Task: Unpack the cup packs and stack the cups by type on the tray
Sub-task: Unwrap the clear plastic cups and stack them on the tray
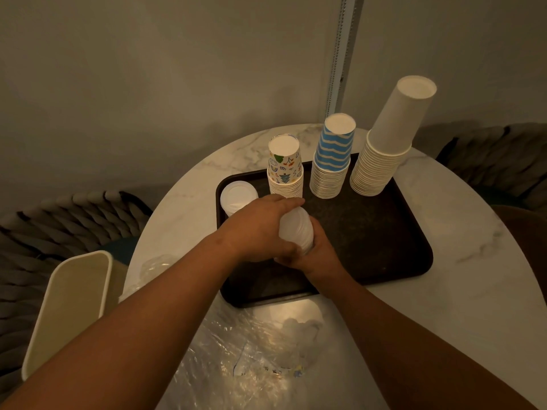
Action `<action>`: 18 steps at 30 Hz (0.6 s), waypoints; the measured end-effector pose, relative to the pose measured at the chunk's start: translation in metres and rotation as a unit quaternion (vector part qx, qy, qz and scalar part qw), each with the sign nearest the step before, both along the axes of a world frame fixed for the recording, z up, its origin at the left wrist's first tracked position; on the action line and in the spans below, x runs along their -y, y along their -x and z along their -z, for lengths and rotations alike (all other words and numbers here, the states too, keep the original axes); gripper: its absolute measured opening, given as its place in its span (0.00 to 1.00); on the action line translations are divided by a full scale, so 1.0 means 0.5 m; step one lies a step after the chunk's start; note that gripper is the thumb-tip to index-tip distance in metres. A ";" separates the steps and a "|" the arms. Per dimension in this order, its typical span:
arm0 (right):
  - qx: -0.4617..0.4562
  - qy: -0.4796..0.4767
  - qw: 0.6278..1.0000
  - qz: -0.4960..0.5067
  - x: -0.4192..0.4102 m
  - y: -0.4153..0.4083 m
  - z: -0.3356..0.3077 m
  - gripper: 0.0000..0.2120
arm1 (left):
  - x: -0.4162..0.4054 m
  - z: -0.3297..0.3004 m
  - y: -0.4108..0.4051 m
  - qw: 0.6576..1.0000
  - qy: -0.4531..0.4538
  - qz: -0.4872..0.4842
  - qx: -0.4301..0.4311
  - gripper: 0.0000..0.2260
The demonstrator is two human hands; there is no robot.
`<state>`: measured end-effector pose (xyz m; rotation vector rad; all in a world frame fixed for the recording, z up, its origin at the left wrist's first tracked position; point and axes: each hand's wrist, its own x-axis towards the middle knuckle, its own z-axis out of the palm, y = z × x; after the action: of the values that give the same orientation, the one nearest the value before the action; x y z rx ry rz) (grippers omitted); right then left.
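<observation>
A dark tray (384, 232) lies on the round marble table. Along its far edge stand three upside-down stacks: patterned cups (284, 167), blue-striped cups (333, 156) and tall plain white cups (384, 143). At the tray's left corner stands a short stack of translucent plastic cups (236, 196). Both my hands hold a second stack of translucent plastic cups (296, 227) over the tray's near left part. My left hand (257, 229) wraps it from the left and top, my right hand (313, 255) grips it from below right.
Crumpled clear plastic wrapping (251, 350) lies on the table in front of the tray, and more (154, 267) at the table's left edge. A cream bin (71, 306) stands left of the table. Woven chairs (59, 226) flank the table, and a wall is close behind.
</observation>
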<state>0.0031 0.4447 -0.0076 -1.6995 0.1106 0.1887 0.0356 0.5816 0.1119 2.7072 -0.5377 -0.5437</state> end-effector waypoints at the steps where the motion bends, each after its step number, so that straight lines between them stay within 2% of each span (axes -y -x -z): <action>1: 0.002 -0.001 1.000 -0.001 0.000 -0.001 0.001 0.42 | 0.000 0.000 0.000 1.000 0.001 -0.002 -0.001 0.41; 8: 0.012 -0.054 0.998 -0.004 0.005 0.001 0.011 0.37 | -0.010 -0.015 0.004 0.999 0.030 -0.024 0.012 0.41; 13: 0.015 -0.071 0.997 0.014 0.002 0.005 0.021 0.42 | -0.061 -0.075 -0.030 0.990 0.074 -0.097 0.075 0.40; 18: 0.005 -0.062 0.998 0.004 0.004 0.000 0.030 0.44 | -0.106 -0.057 -0.112 0.990 -0.068 -0.115 0.045 0.41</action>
<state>0.0031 0.4427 -0.0224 -1.5756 0.0951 0.1776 0.0919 0.6347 0.1404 2.8828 -0.2100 -0.4114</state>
